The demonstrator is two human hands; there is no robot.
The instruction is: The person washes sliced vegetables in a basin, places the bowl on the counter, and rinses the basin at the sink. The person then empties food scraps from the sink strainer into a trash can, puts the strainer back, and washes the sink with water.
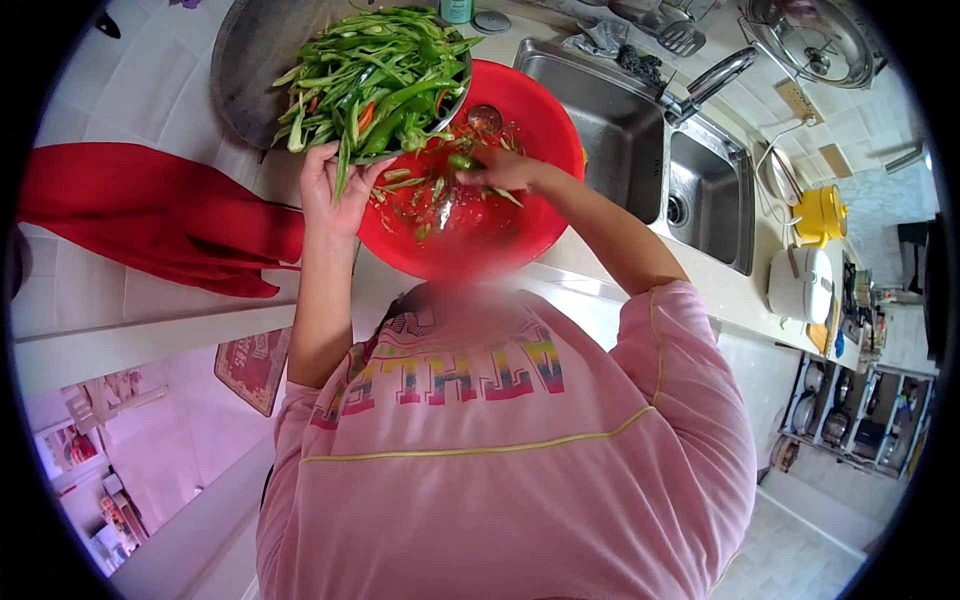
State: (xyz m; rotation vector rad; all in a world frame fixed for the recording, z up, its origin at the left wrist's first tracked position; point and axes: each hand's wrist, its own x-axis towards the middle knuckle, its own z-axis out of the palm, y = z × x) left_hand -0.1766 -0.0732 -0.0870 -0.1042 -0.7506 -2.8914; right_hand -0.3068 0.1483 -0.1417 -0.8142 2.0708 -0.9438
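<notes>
A heap of sliced green peppers, with a few red pieces, fills a metal-rimmed bowl. My left hand is closed on the near rim of that bowl, and one pepper strip hangs over its fingers. Right of it is a large red basin with scattered pepper pieces and seeds at the bottom. My right hand reaches into this basin, its fingers bent around green pepper pieces. A round metal ladle or spoon lies near the basin's far side.
A large grey pan sits left of the peppers. Red cloth lies on the left. At the right are a double steel sink with a faucet, a white rice cooker and a yellow pot.
</notes>
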